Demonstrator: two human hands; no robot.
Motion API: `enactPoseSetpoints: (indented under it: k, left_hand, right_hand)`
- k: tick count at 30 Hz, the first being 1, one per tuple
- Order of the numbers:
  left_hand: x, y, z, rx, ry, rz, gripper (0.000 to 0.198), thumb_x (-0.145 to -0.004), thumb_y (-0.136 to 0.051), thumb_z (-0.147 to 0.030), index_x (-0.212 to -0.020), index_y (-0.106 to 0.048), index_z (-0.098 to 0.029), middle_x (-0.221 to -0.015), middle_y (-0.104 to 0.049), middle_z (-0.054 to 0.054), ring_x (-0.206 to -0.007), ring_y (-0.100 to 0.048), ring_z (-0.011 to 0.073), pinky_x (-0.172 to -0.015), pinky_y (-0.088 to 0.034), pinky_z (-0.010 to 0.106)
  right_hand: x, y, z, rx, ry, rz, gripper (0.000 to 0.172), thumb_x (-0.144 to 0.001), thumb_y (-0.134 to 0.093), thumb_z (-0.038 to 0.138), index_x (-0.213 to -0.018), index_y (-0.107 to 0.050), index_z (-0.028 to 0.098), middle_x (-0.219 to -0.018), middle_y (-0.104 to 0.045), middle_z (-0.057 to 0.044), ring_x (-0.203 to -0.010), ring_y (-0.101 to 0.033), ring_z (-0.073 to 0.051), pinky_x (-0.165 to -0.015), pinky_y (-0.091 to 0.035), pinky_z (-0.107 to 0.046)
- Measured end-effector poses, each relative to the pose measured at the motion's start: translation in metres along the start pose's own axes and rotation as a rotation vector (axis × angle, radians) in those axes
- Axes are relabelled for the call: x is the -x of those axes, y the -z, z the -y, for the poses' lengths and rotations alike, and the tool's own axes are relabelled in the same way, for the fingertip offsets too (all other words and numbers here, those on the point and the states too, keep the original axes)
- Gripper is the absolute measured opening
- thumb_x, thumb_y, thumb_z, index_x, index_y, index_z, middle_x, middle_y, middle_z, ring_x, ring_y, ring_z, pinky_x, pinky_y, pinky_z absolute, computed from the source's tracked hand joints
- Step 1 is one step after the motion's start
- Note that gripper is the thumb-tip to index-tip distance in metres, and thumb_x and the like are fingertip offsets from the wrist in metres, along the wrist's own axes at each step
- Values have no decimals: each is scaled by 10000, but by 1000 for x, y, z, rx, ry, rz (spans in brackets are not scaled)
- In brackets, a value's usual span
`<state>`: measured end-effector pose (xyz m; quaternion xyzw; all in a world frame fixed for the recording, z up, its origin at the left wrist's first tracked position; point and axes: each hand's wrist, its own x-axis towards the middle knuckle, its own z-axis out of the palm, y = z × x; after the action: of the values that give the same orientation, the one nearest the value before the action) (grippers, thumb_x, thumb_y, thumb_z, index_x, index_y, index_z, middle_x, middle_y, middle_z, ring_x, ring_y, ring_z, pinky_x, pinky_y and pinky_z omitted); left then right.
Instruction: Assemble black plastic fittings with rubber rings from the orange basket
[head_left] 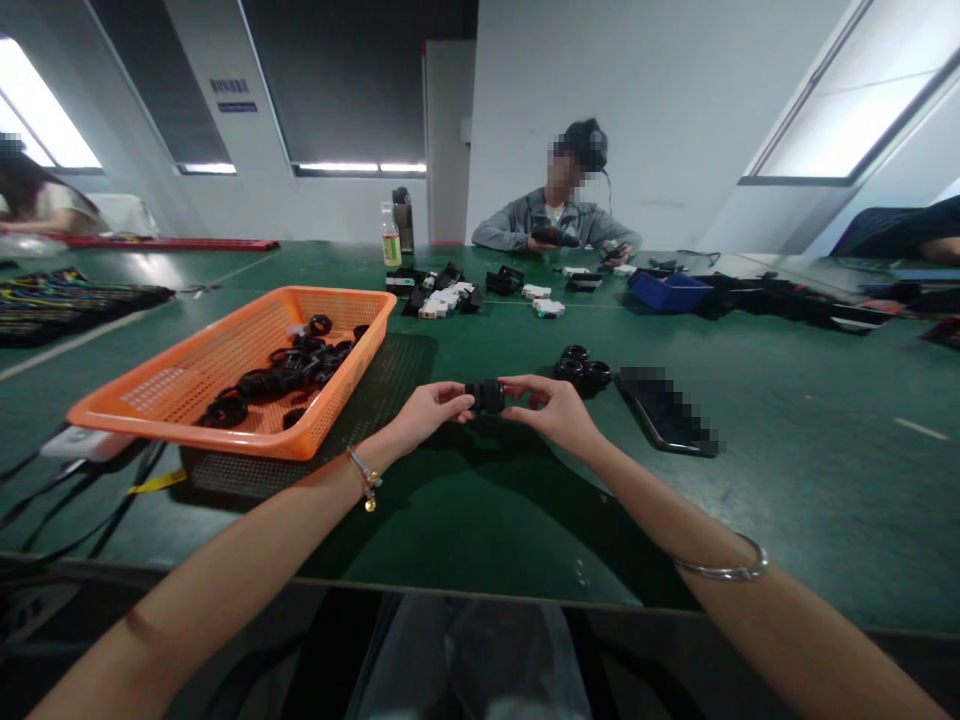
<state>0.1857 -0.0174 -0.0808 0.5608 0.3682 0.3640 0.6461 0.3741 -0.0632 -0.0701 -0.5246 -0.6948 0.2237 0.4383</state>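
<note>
Between my two hands, just above the green table, is a short black ribbed cylinder (486, 396). My left hand (431, 412) pinches its left end between thumb and fingers. At its right end, my right hand (551, 408) closes thumb and fingertips on it. Whether the cylinder is one piece or two joined parts is too small to tell. A small cluster of black ring-shaped parts (582, 370) sits just beyond my right hand. To the left stands an orange perforated basket (187, 432) with several loose black ring-like parts (300, 362) inside.
A dark phone (666, 412) lies right of my hands on the green table (810, 450). White and black parts (450, 297), a bottle (391, 236) and a blue tray (669, 291) stand farther back. Cables run beside the basket. A person (559, 215) sits opposite, holding dark objects.
</note>
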Motion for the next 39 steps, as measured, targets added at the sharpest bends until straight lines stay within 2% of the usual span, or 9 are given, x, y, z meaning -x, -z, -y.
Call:
enactPoseSetpoints:
  k: [14, 19, 22, 24, 26, 31, 39]
  left_hand:
    - [0, 2, -1, -71, -59, -15, 273, -602, -703, -172, -847, -608, -98, -707, -633, -9, -578, -558, 73, -641, -452, 233]
    - [0, 2, -1, -71, -59, -4, 271, -608, -699, -176, -851, -610, -95, -698, -635, -3, -582, -564, 77, -637, -456, 232]
    - [0, 1, -2, -63, -57, -7, 265, -610, -697, -167, -850, -611, -93, -692, -636, -5, -575, -562, 72, -626, -452, 223]
    - [1, 1, -2, -59, -52, -11, 254, -615, -693, -156, -846, -612, -91, -673, -633, -9, -564, -558, 66, -619, -448, 214]
    - [1, 0, -3, -56, -47, -14, 246, -619, -690, -149, -845, -612, -89, -653, -630, -13, -558, -555, 63, -617, -445, 209]
    - [1, 0, -3, -45, -42, -15, 240, -625, -684, -142, -845, -607, -84, -650, -629, -13, -556, -556, 62, -613, -442, 208]
    - [1, 1, -2, -83, -63, -5, 271, -624, -691, -179, -865, -607, -88, -713, -635, 2, -581, -564, 74, -643, -455, 232]
  right_hand:
    - [1, 0, 0, -26, -33, 36, 365, -620, -679, 255, -973, -689, 162, -804, -712, -53, -665, -592, -169, -564, -421, -280]
    - [0, 0, -3, -25, 36, -12, 308, -601, -693, 280, -891, -696, 179, -991, -660, -68, -614, -519, -119, -557, -428, -278]
    - [0, -1, -3, -38, 25, 0, 314, -608, -680, 267, -908, -683, 175, -889, -668, -49, -600, -498, -115, -565, -416, -275]
    - [0, -2, -4, -74, 1, 7, 379, -604, -675, 247, -976, -655, 179, -822, -671, -29, -579, -478, -111, -561, -406, -269]
    - [1, -3, -3, -118, -13, 6, 428, -593, -677, 238, -1015, -629, 184, -825, -672, -24, -561, -455, -102, -550, -397, -260]
    - [1, -2, -1, -113, -21, 15, 357, -601, -675, 253, -948, -648, 177, -842, -683, -36, -562, -454, -102, -555, -395, -259]
    - [1, -1, 0, -85, -34, 20, 379, -619, -675, 291, -975, -657, 162, -800, -692, -39, -543, -485, -108, -551, -406, -268]
